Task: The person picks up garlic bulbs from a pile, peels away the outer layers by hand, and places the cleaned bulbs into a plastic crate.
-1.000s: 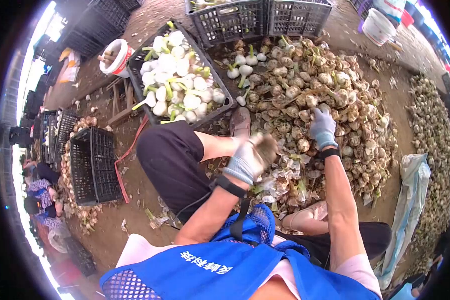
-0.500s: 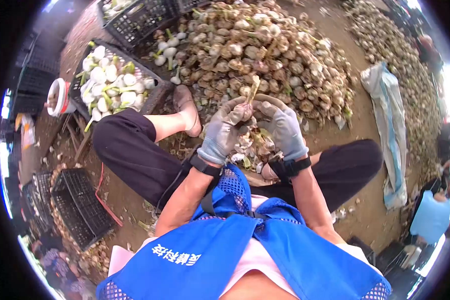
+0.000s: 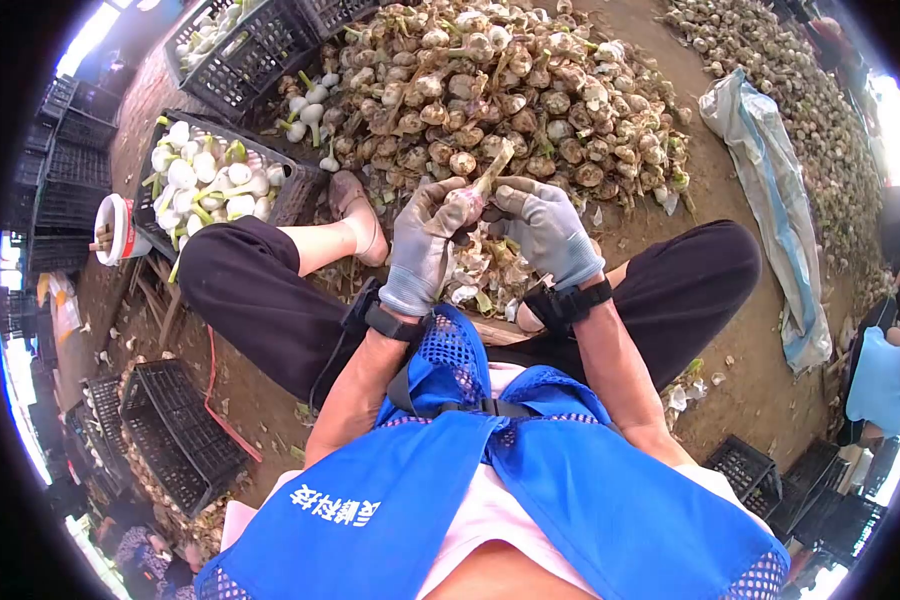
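Observation:
My left hand (image 3: 420, 245), in a grey-coated work glove, is closed around a garlic bulb (image 3: 462, 207) with purplish-white skin. The bulb's dry stem (image 3: 496, 165) points up and to the right. My right hand (image 3: 553, 232), gloved alike, is closed with its curled fingertips close beside the stem and bulb. Whatever those fingertips pinch is hidden. Below both hands, between my legs, lies a heap of loose garlic skins (image 3: 490, 268). Just beyond them rises a big pile of unpeeled, soil-stained garlic bulbs (image 3: 530, 100).
A black crate (image 3: 300, 190) of clean white bulbs stands at the left, beside a white bucket (image 3: 118, 230). Another crate (image 3: 245, 65) is behind it. A whitish plastic sheet (image 3: 770, 200) lies at right. Black crates (image 3: 185, 435) sit lower left. A person in light blue (image 3: 885, 380) is at far right.
The garlic bulb has tipped, its stem now leaning further right. Both hands have shifted slightly, staying close together at the bulb. The whole view has turned a little.

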The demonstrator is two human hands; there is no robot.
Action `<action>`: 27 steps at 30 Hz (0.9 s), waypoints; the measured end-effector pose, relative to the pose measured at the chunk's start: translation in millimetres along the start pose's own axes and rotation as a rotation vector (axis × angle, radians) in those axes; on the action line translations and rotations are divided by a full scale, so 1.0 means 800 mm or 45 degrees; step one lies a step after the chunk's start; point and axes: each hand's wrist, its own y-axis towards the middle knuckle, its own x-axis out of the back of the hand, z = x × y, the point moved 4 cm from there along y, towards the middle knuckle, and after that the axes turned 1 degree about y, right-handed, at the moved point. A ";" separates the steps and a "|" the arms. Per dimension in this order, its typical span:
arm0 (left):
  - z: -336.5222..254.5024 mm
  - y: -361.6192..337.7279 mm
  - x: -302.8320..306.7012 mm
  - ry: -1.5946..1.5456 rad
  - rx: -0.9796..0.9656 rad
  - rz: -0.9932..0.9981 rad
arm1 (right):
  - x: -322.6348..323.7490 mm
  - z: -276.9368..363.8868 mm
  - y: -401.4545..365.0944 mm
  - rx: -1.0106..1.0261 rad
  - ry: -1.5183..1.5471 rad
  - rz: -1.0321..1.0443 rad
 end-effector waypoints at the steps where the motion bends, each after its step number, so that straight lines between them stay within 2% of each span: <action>1: -0.003 0.000 -0.003 0.030 -0.021 -0.003 | -0.002 0.004 -0.002 -0.005 -0.002 0.011; 5: -0.012 -0.001 -0.009 0.217 -0.179 -0.018 | -0.016 0.006 -0.002 0.032 -0.040 -0.051; 7: -0.001 0.002 0.003 0.052 -0.113 -0.027 | -0.011 0.000 0.007 0.113 -0.327 -0.063; 8: -0.004 -0.003 0.001 -0.067 0.006 -0.041 | -0.012 0.001 0.004 0.098 -0.330 -0.082; 13: 0.011 0.004 0.010 -0.169 0.130 0.090 | 0.001 -0.006 0.009 0.009 -0.113 -0.036; 15: -0.004 0.004 0.001 0.023 -0.075 -0.028 | -0.005 -0.004 0.011 -0.032 0.062 0.023; 16: -0.002 0.009 0.007 0.238 -0.206 0.007 | -0.007 -0.004 0.009 -0.038 0.053 -0.003; 17: -0.016 0.002 0.000 0.616 -0.313 0.018 | -0.009 -0.008 0.010 -0.049 0.050 -0.008; 19: -0.023 -0.005 -0.008 0.721 -0.476 0.018 | -0.009 -0.016 0.012 0.013 0.056 -0.037; 20: -0.013 -0.001 -0.002 0.652 -0.420 0.010 | -0.012 -0.014 0.006 0.207 -0.348 -0.045; 21: -0.004 0.002 0.003 0.448 -0.337 -0.054 | -0.009 -0.019 0.011 0.471 -0.529 -0.013; 23: 0.015 0.007 0.026 0.307 -0.136 -0.031 | -0.001 -0.039 0.022 0.186 -0.269 -0.259; 24: 0.034 0.012 0.037 0.097 0.113 -0.196 | 0.010 -0.051 0.035 0.225 -0.490 -0.301; 25: 0.051 0.016 0.039 -0.087 0.137 -0.478 | 0.017 -0.061 0.045 0.330 -0.620 -0.277; 27: 0.050 0.009 0.036 -0.471 0.651 -0.122 | 0.006 -0.048 0.043 0.583 -1.112 -0.322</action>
